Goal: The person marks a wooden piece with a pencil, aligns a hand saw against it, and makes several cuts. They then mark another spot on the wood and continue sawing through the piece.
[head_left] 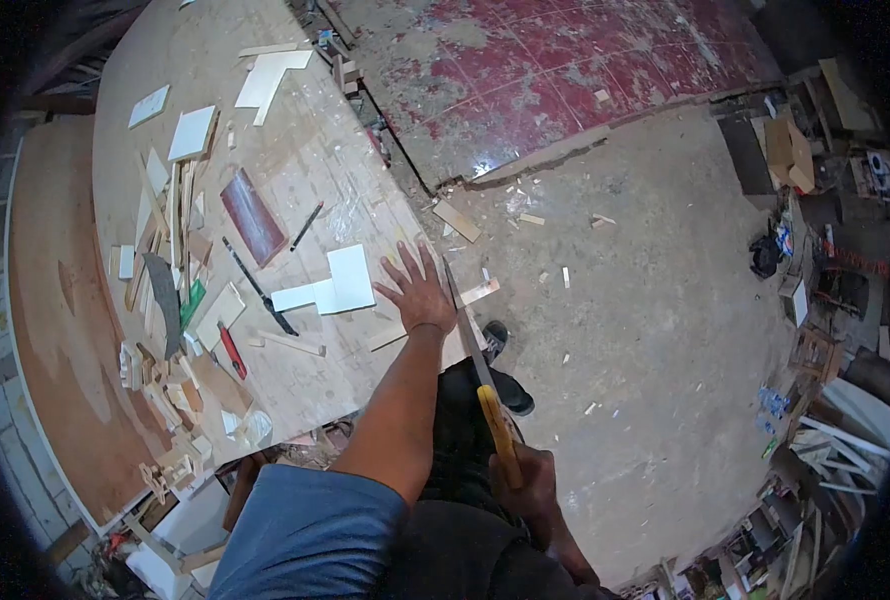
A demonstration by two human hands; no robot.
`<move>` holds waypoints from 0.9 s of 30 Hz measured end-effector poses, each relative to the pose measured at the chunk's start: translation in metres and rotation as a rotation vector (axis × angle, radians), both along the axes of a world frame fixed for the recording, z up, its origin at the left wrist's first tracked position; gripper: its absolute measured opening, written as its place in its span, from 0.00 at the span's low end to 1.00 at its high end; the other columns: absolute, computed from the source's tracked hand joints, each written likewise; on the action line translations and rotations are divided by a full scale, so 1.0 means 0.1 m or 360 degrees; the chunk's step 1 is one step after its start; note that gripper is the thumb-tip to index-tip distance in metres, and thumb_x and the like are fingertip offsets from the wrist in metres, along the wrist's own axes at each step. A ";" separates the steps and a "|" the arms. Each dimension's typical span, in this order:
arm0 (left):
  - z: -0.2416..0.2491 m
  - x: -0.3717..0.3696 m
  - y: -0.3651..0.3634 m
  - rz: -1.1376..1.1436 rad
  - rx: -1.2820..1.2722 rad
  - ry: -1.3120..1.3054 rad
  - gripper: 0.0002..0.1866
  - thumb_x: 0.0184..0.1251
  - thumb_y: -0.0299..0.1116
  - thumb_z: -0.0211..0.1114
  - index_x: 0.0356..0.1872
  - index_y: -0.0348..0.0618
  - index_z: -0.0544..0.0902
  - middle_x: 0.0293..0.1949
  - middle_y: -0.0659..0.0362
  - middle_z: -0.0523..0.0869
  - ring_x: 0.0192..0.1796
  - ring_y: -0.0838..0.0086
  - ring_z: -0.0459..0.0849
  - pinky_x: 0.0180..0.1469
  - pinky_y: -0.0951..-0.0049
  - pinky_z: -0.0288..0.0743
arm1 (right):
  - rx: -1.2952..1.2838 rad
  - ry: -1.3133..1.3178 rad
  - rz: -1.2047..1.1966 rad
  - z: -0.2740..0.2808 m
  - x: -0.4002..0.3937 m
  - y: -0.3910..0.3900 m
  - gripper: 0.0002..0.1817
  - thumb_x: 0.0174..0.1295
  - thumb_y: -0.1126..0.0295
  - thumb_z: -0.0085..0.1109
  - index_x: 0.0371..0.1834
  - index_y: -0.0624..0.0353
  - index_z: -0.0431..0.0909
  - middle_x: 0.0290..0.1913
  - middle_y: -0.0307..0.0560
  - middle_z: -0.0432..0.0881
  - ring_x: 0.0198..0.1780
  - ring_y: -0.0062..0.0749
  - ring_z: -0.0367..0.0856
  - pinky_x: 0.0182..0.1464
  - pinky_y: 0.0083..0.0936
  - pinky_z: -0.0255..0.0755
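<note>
My left hand (423, 294) lies flat with fingers spread near the table's right edge, over a thin wooden strip (481, 291) whose end sticks out past the edge. My right hand (528, 482) is wrapped round the yellow handle of a handsaw (500, 435). The saw's narrow blade points up and away, along the table edge just right of my left hand, and crosses the strip. Left of my left hand lies a white L-shaped piece (350, 281) on the wooden table (340, 375).
On the table are a brown curved block (254, 217), a black pencil (307, 226), a long black tool (259, 287), a red cutter (232, 353), white pieces and a pile of wood scraps (180, 395). Offcuts dot the concrete floor (645, 330); clutter lines the right side.
</note>
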State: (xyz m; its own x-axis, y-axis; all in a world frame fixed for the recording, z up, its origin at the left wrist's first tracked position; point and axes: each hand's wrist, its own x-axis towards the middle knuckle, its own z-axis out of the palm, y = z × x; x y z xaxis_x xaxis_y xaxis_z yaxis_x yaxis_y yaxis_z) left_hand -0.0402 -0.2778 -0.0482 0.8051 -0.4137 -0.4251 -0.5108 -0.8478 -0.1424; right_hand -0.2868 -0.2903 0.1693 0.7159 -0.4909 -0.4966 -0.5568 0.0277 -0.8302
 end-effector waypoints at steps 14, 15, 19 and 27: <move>0.09 0.01 -0.03 0.0062 -0.0072 0.0063 0.42 0.75 0.51 0.49 0.81 0.51 0.38 0.81 0.46 0.36 0.79 0.34 0.35 0.70 0.21 0.32 | -0.0148 -0.0054 0.0083 0.37 0.50 -0.36 0.08 0.63 0.71 0.63 0.33 0.65 0.77 0.25 0.58 0.81 0.26 0.50 0.84 0.28 0.36 0.74; 0.07 0.02 -0.03 0.0061 -0.0108 0.0028 0.42 0.75 0.51 0.49 0.81 0.51 0.38 0.81 0.46 0.36 0.79 0.35 0.35 0.70 0.21 0.32 | -0.0153 -0.0054 0.0087 0.40 0.54 -0.37 0.08 0.63 0.71 0.63 0.33 0.65 0.77 0.25 0.58 0.81 0.26 0.50 0.84 0.28 0.36 0.74; 0.09 0.05 -0.05 0.0047 0.0009 0.0104 0.41 0.76 0.51 0.48 0.81 0.51 0.38 0.81 0.46 0.35 0.79 0.35 0.34 0.71 0.22 0.33 | -0.0139 0.0044 0.0019 0.51 0.73 -0.34 0.09 0.63 0.70 0.64 0.34 0.65 0.77 0.27 0.61 0.82 0.30 0.55 0.85 0.30 0.39 0.76; -0.18 0.03 0.04 -0.0020 -0.0016 -0.0140 0.42 0.76 0.51 0.49 0.81 0.51 0.39 0.81 0.47 0.34 0.79 0.34 0.33 0.70 0.21 0.31 | -0.0068 0.0347 0.0404 0.74 1.09 -0.45 0.12 0.61 0.69 0.68 0.39 0.65 0.77 0.32 0.63 0.84 0.36 0.58 0.87 0.36 0.40 0.80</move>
State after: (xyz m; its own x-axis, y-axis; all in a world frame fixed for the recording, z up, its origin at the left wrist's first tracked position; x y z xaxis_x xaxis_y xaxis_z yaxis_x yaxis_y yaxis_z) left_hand -0.0367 -0.2742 -0.0666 0.8339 -0.4275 -0.3490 -0.5071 -0.8431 -0.1789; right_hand -0.1778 -0.3358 0.2434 0.6972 -0.3341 -0.6342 -0.7060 -0.1670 -0.6882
